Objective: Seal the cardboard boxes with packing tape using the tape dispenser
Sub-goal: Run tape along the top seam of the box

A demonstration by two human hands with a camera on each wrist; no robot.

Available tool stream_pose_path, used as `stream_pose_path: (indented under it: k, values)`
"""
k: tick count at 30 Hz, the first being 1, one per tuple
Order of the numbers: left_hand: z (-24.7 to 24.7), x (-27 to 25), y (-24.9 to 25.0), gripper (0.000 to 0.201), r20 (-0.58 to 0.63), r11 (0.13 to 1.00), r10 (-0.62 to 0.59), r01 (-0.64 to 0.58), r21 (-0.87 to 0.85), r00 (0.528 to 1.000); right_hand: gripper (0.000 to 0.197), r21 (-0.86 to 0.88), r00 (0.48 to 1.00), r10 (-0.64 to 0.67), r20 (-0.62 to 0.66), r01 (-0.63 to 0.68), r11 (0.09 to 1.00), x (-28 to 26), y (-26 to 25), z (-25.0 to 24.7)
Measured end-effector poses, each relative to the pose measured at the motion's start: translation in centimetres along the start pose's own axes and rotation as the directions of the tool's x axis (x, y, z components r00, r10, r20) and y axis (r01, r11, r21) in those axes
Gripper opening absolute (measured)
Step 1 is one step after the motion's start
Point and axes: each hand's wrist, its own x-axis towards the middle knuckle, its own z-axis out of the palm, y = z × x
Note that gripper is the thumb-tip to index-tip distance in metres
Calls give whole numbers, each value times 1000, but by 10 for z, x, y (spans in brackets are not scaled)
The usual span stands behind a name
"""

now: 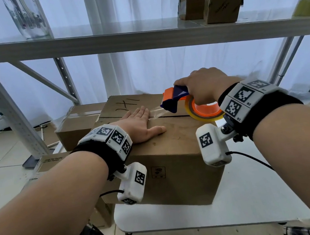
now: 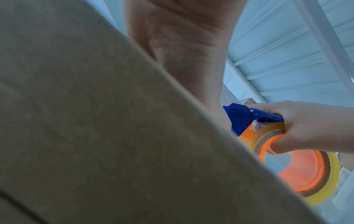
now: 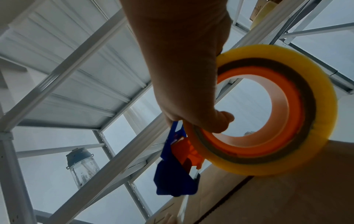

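Observation:
A closed cardboard box stands on a white table in front of me. My left hand lies flat on its top, fingers straight over the centre seam and the start of a clear tape strip. My right hand grips the blue and orange tape dispenser, its thumb inside the orange core of the yellowish tape roll. The dispenser hovers just above the box top. In the left wrist view the box fills most of the frame, with the dispenser beyond.
More cardboard boxes sit behind and to the left, near the floor. A metal shelf crosses overhead, carrying small boxes and a clear jar. White curtains hang behind. The table edge is close to me.

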Motion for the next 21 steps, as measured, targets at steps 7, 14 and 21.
stream_pose_path:
  k: [7,14,21]
  values:
    - [1,2,8,98,9,1000,-17,17,-16,1000,61,10,1000,-7,24,7,1000,3,-2,-1]
    - [4,9,28,94,-13,997,63,-64,-47,998,57,-24,999,-19,39,20,1000,6,-7,-3]
    - [4,10,19,95,-21,995,93,-94,-26,995,58,-44,998,-29,56,32,999,7,-4,-4]
